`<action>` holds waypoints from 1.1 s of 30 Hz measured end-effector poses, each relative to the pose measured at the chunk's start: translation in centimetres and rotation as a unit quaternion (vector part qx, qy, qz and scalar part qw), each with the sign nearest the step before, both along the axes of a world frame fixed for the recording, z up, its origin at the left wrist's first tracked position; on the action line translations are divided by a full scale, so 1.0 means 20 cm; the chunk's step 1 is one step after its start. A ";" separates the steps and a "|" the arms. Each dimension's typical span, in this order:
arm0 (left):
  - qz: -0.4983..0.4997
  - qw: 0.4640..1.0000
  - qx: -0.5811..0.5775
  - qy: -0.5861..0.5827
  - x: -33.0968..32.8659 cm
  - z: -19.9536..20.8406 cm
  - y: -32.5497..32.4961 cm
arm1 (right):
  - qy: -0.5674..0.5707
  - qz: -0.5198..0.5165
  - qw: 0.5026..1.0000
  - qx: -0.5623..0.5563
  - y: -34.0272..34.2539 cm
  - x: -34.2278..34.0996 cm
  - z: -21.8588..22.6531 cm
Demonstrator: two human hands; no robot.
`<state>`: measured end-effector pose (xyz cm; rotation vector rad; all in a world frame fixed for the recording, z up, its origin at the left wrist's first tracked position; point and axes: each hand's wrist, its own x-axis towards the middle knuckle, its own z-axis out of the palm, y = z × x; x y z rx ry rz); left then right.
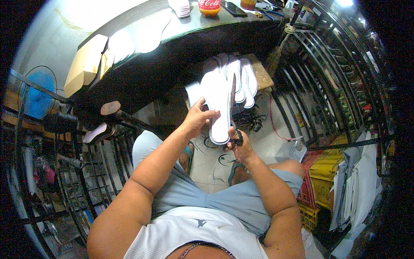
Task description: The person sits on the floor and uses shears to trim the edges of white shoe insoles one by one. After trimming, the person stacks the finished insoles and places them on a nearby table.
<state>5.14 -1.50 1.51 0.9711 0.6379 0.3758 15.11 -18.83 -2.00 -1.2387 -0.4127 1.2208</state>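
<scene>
A white shoe insole (220, 116) with a dark rim along its edge is held up before me, its narrower end toward me. My left hand (199, 117) grips its left side, thumb on top and fingers beneath. My right hand (241, 146) is closed around the black handles of a pair of scissors (233, 90). The long blades point away from me, along the insole's right edge. Behind it, several more white insoles (249, 82) lie overlapping on a low wooden stool (263, 74). Dark cut strips (255, 123) are scattered on the floor below.
A dark workbench (181, 32) crosses ahead, bearing a bottle (209, 7), a phone (235, 9) and white sheets. Metal racks flank both sides. Yellow crates (326, 172) stand right, a blue fan (39, 93) left. A shoe form (98, 133) is at left.
</scene>
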 end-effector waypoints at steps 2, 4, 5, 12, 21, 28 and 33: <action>0.004 1.000 -0.006 -0.004 0.00 0.00 0.00 | 0.002 0.011 1.000 0.006 0.00 0.00 0.00; -0.010 1.000 0.001 0.003 0.00 0.00 0.00 | -0.003 0.001 1.000 0.003 0.00 0.01 0.00; -0.018 1.000 0.005 0.005 0.01 -0.01 0.00 | -0.006 -0.004 1.000 0.001 0.00 0.01 0.00; -0.009 1.000 -0.001 -0.016 0.03 -0.03 -0.03 | 0.015 -0.026 0.999 -0.011 0.01 0.03 0.00; 0.010 1.000 0.018 -0.018 0.03 -0.03 0.00 | 0.004 -0.056 0.998 -0.011 0.01 0.03 0.08; 0.060 0.989 0.133 -0.009 0.08 -0.05 0.06 | 0.136 -0.209 0.967 0.050 -0.08 0.35 0.11; 0.061 0.986 0.155 -0.008 0.25 0.02 0.08 | 0.098 -0.281 0.953 0.049 -0.21 0.58 0.18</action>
